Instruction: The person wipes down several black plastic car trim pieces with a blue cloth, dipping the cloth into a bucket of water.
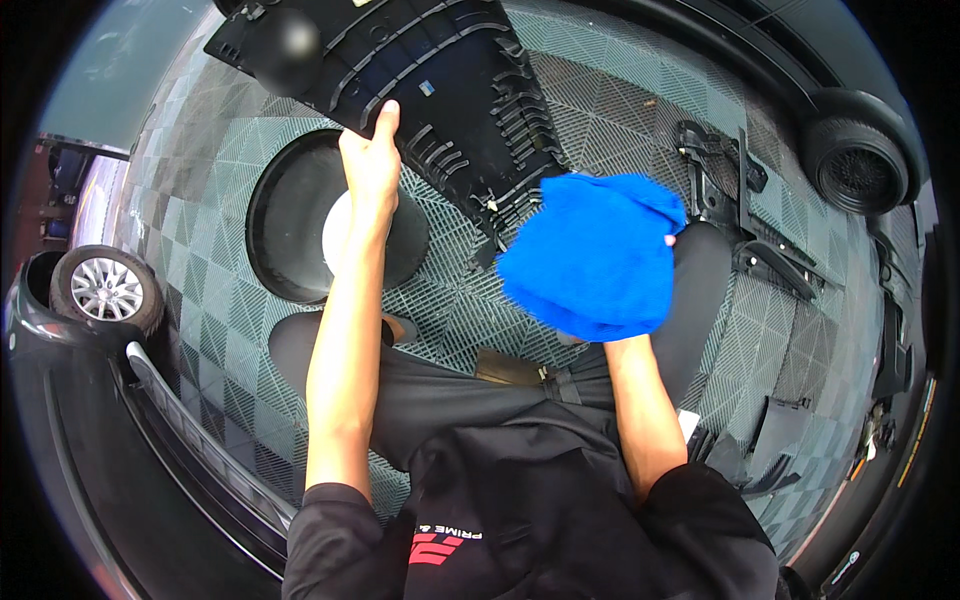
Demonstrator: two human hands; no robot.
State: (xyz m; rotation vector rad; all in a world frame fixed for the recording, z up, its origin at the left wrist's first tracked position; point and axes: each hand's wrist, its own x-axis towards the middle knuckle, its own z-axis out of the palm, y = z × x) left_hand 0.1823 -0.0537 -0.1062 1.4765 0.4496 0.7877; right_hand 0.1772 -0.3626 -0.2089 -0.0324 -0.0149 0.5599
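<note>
The person crouches over a floor (600, 110) of grey-green grid tiles, and the thing in hand is a large black plastic car panel (430, 80), filling the upper middle of the frame. Its facing side is all moulded ribs, channels and clip tabs, matte and dark, with a small pale sticker near its centre and a jagged row of tabs along its lower right edge. The left hand (372, 165) is clasped on the panel's lower edge, thumb up over the rim, propping it at a tilt above the floor. The right hand (640, 270) is almost wholly buried in a bright blue microfibre cloth (592, 255), bunched and fluffy, which it grips just beside the panel's lower right corner; only a fingertip peeps out at the cloth's right edge. Under the left forearm lies a round black tray (290, 220) with something white in it. A loose black tyre (858, 150) sits in the upper right, black trim pieces (740, 210) lie right of the cloth, and a dark car with a silver alloy wheel (105, 288) stands at the left edge.
</note>
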